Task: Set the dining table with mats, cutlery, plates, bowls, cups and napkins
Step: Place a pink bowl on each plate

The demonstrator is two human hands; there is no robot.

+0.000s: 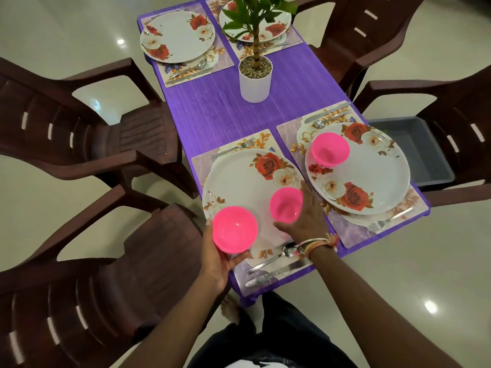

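1. The left hand (216, 257) curls its thumb and fingers round a pink bowl (235, 228) and holds it over the near edge of the near-left plate (239, 173).
2. The right hand (304, 219) wraps its fingers and thumb round a second pink bowl (285, 204), which sits on the same plate.
3. A third pink bowl (330, 150) stands on the near-right plate (377, 171), in its far-left part.
4. The near-right plate lies on a floral mat (372, 235) on the purple table (218, 112).
5. A potted plant (255, 78) stands mid-table.
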